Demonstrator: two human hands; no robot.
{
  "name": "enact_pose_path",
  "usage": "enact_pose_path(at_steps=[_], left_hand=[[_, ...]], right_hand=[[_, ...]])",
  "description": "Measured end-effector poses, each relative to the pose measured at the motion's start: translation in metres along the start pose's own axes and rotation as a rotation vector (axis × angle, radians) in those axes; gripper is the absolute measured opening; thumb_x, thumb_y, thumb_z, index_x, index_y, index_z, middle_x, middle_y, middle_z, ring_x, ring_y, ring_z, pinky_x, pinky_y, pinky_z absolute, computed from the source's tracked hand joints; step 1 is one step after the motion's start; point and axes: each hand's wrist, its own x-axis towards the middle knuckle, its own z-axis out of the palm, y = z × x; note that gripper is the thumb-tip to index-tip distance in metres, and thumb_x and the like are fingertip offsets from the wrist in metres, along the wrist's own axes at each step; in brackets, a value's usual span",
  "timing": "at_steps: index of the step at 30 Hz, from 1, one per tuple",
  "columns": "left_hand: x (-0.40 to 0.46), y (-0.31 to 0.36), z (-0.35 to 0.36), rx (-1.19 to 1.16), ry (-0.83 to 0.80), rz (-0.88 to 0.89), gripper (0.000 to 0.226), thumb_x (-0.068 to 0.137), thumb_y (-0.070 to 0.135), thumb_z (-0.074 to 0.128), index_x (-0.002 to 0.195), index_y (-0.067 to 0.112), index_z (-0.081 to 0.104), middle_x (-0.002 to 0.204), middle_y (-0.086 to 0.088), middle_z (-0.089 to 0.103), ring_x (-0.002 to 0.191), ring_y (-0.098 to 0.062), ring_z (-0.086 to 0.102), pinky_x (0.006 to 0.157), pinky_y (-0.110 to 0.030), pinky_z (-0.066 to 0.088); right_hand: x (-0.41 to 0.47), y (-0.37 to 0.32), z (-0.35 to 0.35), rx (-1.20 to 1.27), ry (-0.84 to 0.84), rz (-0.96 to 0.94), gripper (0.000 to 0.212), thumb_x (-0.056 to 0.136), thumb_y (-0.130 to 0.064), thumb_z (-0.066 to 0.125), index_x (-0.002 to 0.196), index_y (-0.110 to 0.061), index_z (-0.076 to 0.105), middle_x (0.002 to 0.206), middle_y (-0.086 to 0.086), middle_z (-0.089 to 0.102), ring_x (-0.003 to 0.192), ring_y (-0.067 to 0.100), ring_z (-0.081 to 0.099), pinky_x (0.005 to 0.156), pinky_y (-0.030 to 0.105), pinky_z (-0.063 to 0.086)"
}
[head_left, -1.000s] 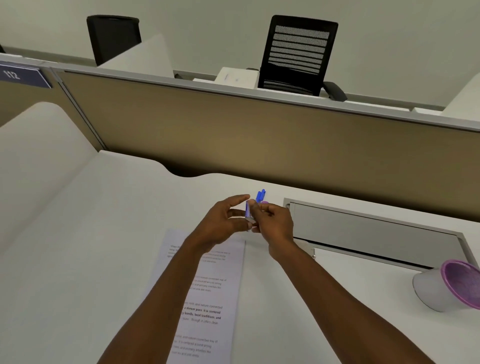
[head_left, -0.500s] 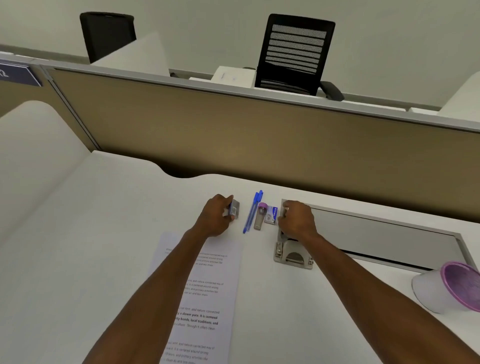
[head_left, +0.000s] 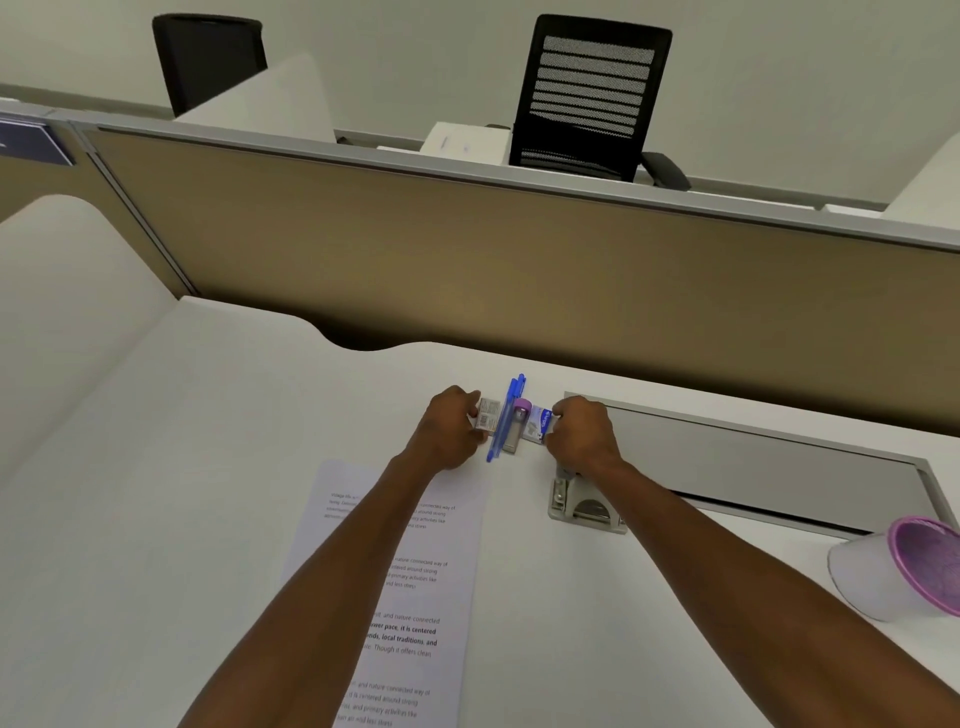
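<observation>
On the white desk (head_left: 156, 519), two blue pens (head_left: 508, 410) lie side by side, pointing away from me. A grey stick with a purple cap (head_left: 519, 426) lies against their right side. My left hand (head_left: 449, 431) grips a small barcode-labelled box (head_left: 487, 414) that touches the pens from the left. My right hand (head_left: 579, 434) grips a small blue-and-white box (head_left: 539, 425) that touches the stick from the right. Both hands rest on the desk, and their fingertips are hidden behind the boxes.
A printed sheet (head_left: 415, 623) lies under my left forearm. A grey hole punch (head_left: 584, 509) sits just below my right wrist. A grey cable-tray lid (head_left: 753, 457) is set into the desk at right. A white cup with a purple rim (head_left: 883, 571) lies tipped at the right edge. A tan partition (head_left: 467, 260) closes off the back.
A second ago both hands held the pens above the desk. The pens now lie on it, and my hands have slid the two small boxes inward against them.
</observation>
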Motion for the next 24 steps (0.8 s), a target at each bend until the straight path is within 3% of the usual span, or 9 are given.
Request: enact_pose_path(at_steps=[4,9,12,16,18,21,24], left_hand=[[-0.002,0.002,0.002,-0.004,-0.009,0.009,0.032,0.082,0.019,0.076,0.107,0.004,0.063,0.109,-0.013,0.061,0.103,-0.026,0.063,0.077,-0.024,0.047],[-0.005,0.001,0.001,-0.034,-0.013,-0.047,0.054,0.083,0.021,0.077,0.131,0.007,0.055,0.124,-0.011,0.058,0.117,-0.024,0.059,0.089,-0.022,0.049],[-0.008,0.004,0.001,-0.034,-0.007,-0.004,0.039,0.082,0.023,0.078,0.115,0.009,0.063,0.112,-0.011,0.063,0.099,-0.019,0.063,0.071,-0.009,0.044],[-0.011,0.009,0.003,-0.036,-0.019,0.004,0.029,0.08,0.024,0.079,0.102,0.012,0.065,0.097,-0.004,0.062,0.085,-0.012,0.057,0.061,-0.005,0.035],[-0.011,0.012,0.004,-0.045,-0.014,-0.002,0.025,0.081,0.025,0.078,0.099,0.014,0.065,0.092,0.001,0.059,0.083,-0.013,0.057,0.06,-0.006,0.035],[-0.01,0.013,0.007,-0.029,-0.005,0.0,0.024,0.082,0.026,0.076,0.1,0.014,0.065,0.096,-0.004,0.062,0.082,-0.011,0.054,0.061,-0.007,0.035],[-0.009,0.013,0.008,-0.002,-0.013,0.01,0.023,0.085,0.026,0.073,0.102,0.013,0.064,0.1,-0.007,0.063,0.083,-0.012,0.054,0.062,-0.007,0.035]], right_hand=[[0.001,0.003,0.0,-0.012,0.002,-0.014,0.025,0.083,-0.02,0.072,0.104,-0.007,0.07,0.105,0.014,0.068,0.095,0.026,0.064,0.073,0.029,0.049],[-0.001,0.006,-0.002,0.03,0.011,-0.014,0.039,0.085,-0.018,0.072,0.121,-0.005,0.063,0.119,0.013,0.065,0.108,0.026,0.062,0.088,0.031,0.051],[-0.004,0.007,-0.004,0.011,-0.005,-0.036,0.026,0.086,-0.016,0.069,0.11,-0.005,0.067,0.113,0.015,0.068,0.101,0.026,0.063,0.082,0.03,0.052],[-0.011,0.008,-0.01,0.081,0.101,-0.039,0.039,0.089,-0.009,0.062,0.127,-0.005,0.062,0.132,0.013,0.061,0.12,0.027,0.057,0.102,0.033,0.045],[-0.013,0.01,-0.015,0.089,0.124,-0.032,0.033,0.088,-0.008,0.061,0.12,-0.004,0.066,0.124,0.014,0.066,0.113,0.029,0.061,0.098,0.034,0.048],[-0.017,0.016,-0.02,0.065,0.093,-0.027,0.011,0.085,-0.004,0.061,0.092,-0.004,0.069,0.1,0.015,0.071,0.091,0.029,0.065,0.074,0.03,0.05],[-0.019,0.018,-0.021,0.073,0.047,-0.069,0.013,0.088,-0.008,0.059,0.094,-0.006,0.071,0.098,0.01,0.07,0.09,0.026,0.066,0.076,0.03,0.054]])
